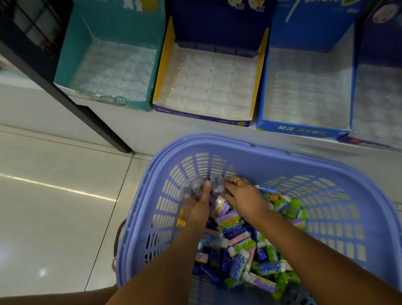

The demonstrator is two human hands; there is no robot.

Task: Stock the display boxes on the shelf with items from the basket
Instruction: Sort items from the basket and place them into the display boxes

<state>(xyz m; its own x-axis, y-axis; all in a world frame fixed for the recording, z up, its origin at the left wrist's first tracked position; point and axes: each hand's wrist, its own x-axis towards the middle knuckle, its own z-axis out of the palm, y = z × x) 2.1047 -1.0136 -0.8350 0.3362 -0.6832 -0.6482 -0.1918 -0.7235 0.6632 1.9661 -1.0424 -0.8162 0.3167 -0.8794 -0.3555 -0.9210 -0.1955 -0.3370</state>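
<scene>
Your left hand (196, 209): grip curled round a crumpled clear plastic wad (201, 186) at the basket (220, 141) far-left wall. Right hand (244, 199) just beside it; grip cannot be told. Packs (247, 247) heaped in the basket look light, stiff and slick, so pinch their long sides. Display boxes (163, 65) on the shelf (196, 132) hold only clear liners (207, 85).

Shop, branded display boxes (208, 80) on shelf (196, 132), shopping basket (219, 151)

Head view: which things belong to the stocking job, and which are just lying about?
Job: lilac basket; wrapped packs inside it; teal display box; navy display box; blue display box; left hand; right hand.
Lying about: crumpled clear plastic in the left hand; black post; tiled floor.
</scene>
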